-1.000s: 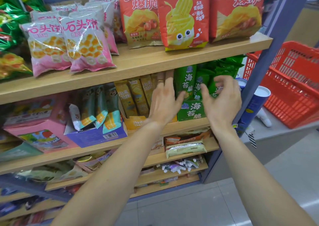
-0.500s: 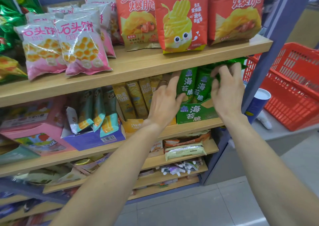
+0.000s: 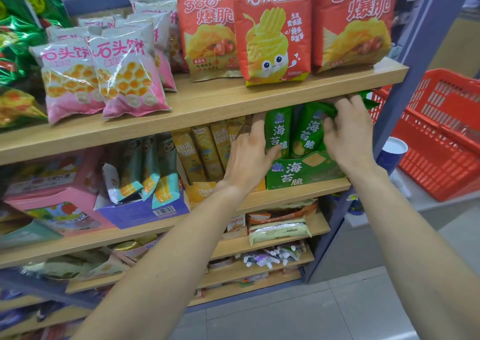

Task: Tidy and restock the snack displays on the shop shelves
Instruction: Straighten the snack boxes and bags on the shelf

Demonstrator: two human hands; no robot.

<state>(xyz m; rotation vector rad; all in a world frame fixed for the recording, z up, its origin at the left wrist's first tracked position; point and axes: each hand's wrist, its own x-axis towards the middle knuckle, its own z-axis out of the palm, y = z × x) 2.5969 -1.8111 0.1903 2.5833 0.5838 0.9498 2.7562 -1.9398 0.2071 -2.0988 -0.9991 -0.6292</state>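
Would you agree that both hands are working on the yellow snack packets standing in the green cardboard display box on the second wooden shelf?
Not quite: the head view shows both hands, left hand and right hand, on green snack packets, not yellow ones, standing in the green cardboard display box on the second wooden shelf.

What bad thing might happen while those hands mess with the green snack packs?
The green packs stand tall and loose in their green box, so the right hand tugging the back ones might tip them over. The box sits near the shelf's front edge, so the left hand pushing on it could nudge it off. Squeezing might crush the crisp snacks inside.
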